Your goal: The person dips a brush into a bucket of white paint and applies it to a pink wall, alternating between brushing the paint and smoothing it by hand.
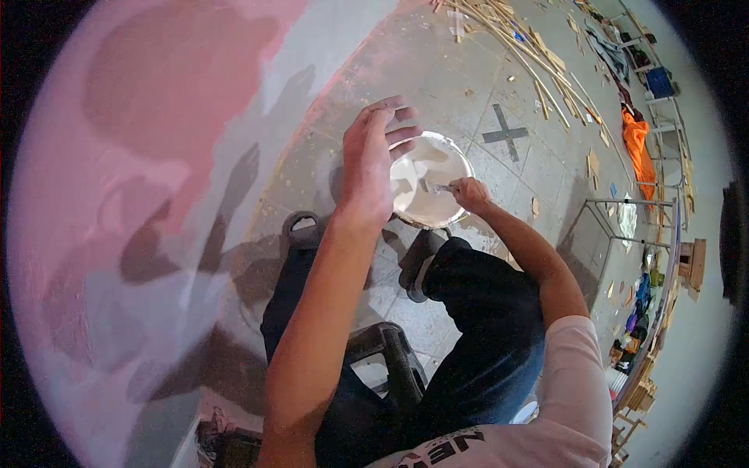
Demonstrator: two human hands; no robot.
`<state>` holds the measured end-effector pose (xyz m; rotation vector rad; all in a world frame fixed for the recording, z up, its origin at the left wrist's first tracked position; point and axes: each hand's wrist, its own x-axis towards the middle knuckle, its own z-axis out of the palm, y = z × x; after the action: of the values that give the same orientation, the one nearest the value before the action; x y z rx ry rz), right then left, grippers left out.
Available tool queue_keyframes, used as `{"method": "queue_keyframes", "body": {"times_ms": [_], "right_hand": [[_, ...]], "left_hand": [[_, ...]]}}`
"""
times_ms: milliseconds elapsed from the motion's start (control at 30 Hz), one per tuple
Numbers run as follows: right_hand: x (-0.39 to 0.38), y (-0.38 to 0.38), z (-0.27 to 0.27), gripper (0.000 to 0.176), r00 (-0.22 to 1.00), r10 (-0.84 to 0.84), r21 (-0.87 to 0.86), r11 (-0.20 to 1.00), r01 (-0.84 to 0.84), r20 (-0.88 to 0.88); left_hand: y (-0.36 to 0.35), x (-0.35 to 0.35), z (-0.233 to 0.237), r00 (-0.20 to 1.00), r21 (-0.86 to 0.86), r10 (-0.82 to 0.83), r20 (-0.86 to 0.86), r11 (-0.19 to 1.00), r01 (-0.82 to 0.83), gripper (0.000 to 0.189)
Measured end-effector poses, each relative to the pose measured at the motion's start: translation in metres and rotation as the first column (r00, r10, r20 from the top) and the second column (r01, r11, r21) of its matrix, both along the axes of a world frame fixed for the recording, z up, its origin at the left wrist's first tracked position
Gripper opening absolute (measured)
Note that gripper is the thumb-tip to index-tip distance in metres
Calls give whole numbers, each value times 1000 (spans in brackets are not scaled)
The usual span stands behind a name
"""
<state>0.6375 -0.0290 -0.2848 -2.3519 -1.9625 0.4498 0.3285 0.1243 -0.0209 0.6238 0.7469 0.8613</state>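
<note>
Right hand [470,195] closed around the handle end of a small tool [439,187], fingers wrapped tight, over the right side of the bucket [466,160]; tool's far end reaches in over the pale, creamy paint [425,204], exact type of tool too small to tell. Left hand [374,152] raised at the bucket's left edge, fingers loosely bent and spread apart, nothing visible in them, palm partly hidden; fingertips overlap the rim in view, contact can't be told. Bucket stands on the tiled floor [476,70], just ahead of the person's feet. Near side of bucket: two dark shoes [419,265], one close to the bucket, other off to its left; then dark trousers [491,335], with a black stool [382,339] between the legs. White shirt [577,374] with dark lettering, nearer still. Left of bucket: wall [179,78] in patchy pink and pale grey, shadows across it. Just past bucket, to its right: dark tape cross [505,133] on floor. Farther beyond: loose pile of wood sticks [538,58]. Well right of bucket: metal frame [630,201], orange cloth [637,148], scattered scraps.
</note>
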Motion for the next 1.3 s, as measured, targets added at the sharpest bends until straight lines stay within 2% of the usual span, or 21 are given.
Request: {"method": "queue_keyframes", "body": {"times_ms": [33,133,233,333,433,533,633,733,833,867,933,1033,1167,1233,1300], "right_hand": [[5,-3,-9,19,1000,0,57,998,-1,19],[29,-2,-45,19,958,237,-355,920,-168,161],[16,2,-19,22,982,181,-195,966,-169,46],[-2,13,10,25,999,39,-65,997,-40,-5],[0,12,6,25,1000,-19,-82,996,20,19],[20,-4,-14,23,956,278,-293,926,-239,98],[19,1,-29,22,955,271,-283,932,-228,122],[12,9,-16,22,997,77,37,996,-76,-28],[-5,16,12,21,973,-182,-18,983,181,-141],[-4,14,15,20,993,-75,-28,997,73,-86],[18,-3,-13,19,990,141,-65,988,-139,19],[26,-5,-37,18,948,298,-369,898,-240,107],[33,-6,-58,19,959,276,-248,936,-252,66],[15,1,-18,19,973,223,-125,969,-215,54],[4,12,2,18,998,57,-49,997,-56,19]], "left_hand": [[0,0,0,1000,0,4,0,1000,-4,42],[0,-1,1,1000,2,2,-1,1000,-2,42],[1,-1,2,1000,-8,0,7,1000,0,41],[1,-1,1,1000,-16,-4,-10,1000,3,42],[0,-2,-1,1000,10,-8,22,1000,8,43],[-1,1,0,1000,-1,-13,4,1000,13,43],[0,3,-2,1000,-9,-19,14,1000,19,43],[0,3,-4,1000,1,-24,16,1000,24,44],[-3,5,-2,999,2,-27,20,1000,27,44],[-3,5,-2,1000,0,-27,15,1000,27,45],[-3,7,-3,1000,-6,-28,4,1000,28,45],[-2,7,-3,999,-7,-32,0,999,32,46],[-2,6,-4,999,-2,-35,12,999,35,45],[-2,7,-4,999,5,-35,16,999,35,44],[-1,8,-4,999,4,-33,4,999,33,45]]}}
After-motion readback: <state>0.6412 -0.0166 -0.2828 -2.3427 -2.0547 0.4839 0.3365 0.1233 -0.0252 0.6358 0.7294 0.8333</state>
